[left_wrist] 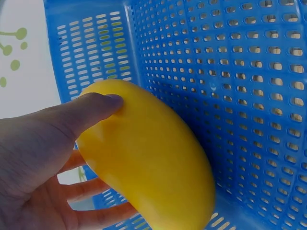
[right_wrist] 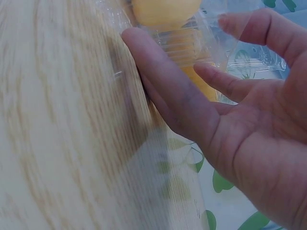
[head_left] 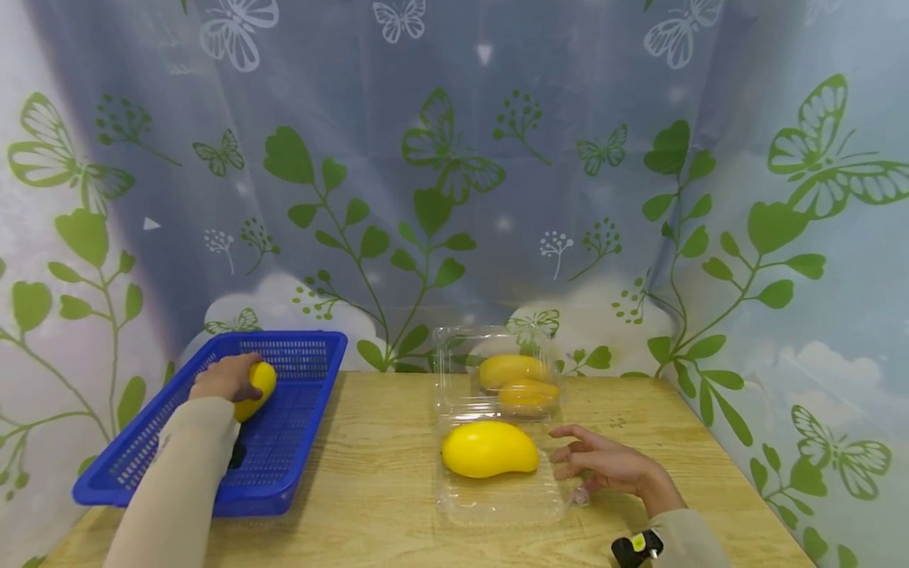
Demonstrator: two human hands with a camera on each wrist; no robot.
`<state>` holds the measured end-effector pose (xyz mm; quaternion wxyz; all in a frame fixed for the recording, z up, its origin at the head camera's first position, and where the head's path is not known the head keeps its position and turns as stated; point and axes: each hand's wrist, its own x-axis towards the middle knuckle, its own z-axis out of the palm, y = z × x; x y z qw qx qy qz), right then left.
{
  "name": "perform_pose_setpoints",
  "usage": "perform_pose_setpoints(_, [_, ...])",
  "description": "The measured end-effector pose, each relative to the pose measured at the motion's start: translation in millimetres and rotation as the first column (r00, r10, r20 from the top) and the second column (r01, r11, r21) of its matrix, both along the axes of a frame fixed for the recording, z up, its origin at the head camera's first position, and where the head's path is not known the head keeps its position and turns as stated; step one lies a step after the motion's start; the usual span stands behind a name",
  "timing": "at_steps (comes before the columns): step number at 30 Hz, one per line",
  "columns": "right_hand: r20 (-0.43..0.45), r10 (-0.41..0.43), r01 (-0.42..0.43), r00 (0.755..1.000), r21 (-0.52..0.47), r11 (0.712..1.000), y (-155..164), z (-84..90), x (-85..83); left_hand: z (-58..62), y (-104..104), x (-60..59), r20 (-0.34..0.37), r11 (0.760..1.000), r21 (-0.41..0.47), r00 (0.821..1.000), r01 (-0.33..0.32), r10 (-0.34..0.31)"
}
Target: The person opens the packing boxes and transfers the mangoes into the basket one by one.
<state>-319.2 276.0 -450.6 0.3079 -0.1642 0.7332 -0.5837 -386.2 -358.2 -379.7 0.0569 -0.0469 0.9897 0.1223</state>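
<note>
Left hand (head_left: 226, 379) grips a smooth yellow mango (head_left: 257, 387) inside the blue perforated plastic basket (head_left: 298, 442), apparently setting it down. Right hand (head_left: 604, 464), fingers loosely spread and empty, rests well right of the basket beside a clear plastic clamshell tray (head_left: 497, 497) holding another yellow mango (head_left: 490, 449); judging by this, release comes next.

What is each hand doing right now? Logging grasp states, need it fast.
Left hand: grips a yellow mango inside the blue basket.
Right hand: open, holding nothing, beside the clear clamshell tray.

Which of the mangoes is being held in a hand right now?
The mango in the blue basket: the left hand grips this mango. The other mangoes lie untouched in the clear clamshell.
</note>
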Motion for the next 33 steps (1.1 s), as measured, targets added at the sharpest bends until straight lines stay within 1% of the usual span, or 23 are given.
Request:
perform_pose_setpoints(3, [-0.003, -0.006, 0.006, 1.000, -0.006, 1.000, 0.5, 0.8, 1.1, -1.7, -1.6, -1.6, -0.007, 1.000, 0.002, 1.000, 0.002, -0.002])
perform_pose_setpoints(10, [-0.005, 0.003, -0.003, 1.000, -0.008, 1.000, 1.2, 1.0, 1.0, -4.3, -2.6, -0.9, -0.017, 1.000, 0.005, 1.000, 0.005, -0.005])
perform_pose_setpoints(14, [-0.003, 0.010, -0.010, 1.000, -0.010, 1.000, 1.2, 0.2, 0.6, -5.1, -0.4, 0.5, 0.023, 1.000, 0.015, 1.000, -0.016, 0.015])
perform_pose_setpoints(17, [-0.007, 0.011, -0.011, 1.000, -0.012, 1.000, 1.1, -0.1, 0.5, -3.8, 2.2, 1.9, 0.054, 0.998, 0.036, 0.998, -0.045, 0.043])
perform_pose_setpoints(20, [-0.008, 0.011, -0.011, 1.000, -0.011, 1.000, 1.0, -0.2, 0.6, -3.3, 3.4, 3.2, 0.057, 0.997, 0.043, 0.997, -0.056, 0.054])
perform_pose_setpoints(26, [-0.008, 0.007, -0.007, 1.000, -0.011, 1.000, 0.8, 0.1, 0.9, -5.7, 4.3, 3.4, 0.037, 0.999, -0.001, 0.998, -0.041, 0.041])
perform_pose_setpoints(29, [-0.010, 0.007, -0.007, 1.000, -0.010, 1.000, 0.9, 0.4, 1.1, -6.0, 5.4, 1.3, 0.048, 0.998, -0.016, 0.997, -0.063, 0.064])
perform_pose_setpoints(33, [-0.012, 0.009, -0.009, 1.000, -0.007, 1.000, 1.3, 0.7, 0.6, -7.9, 5.6, -3.4, 0.075, 0.993, 0.006, 0.991, -0.114, 0.113])
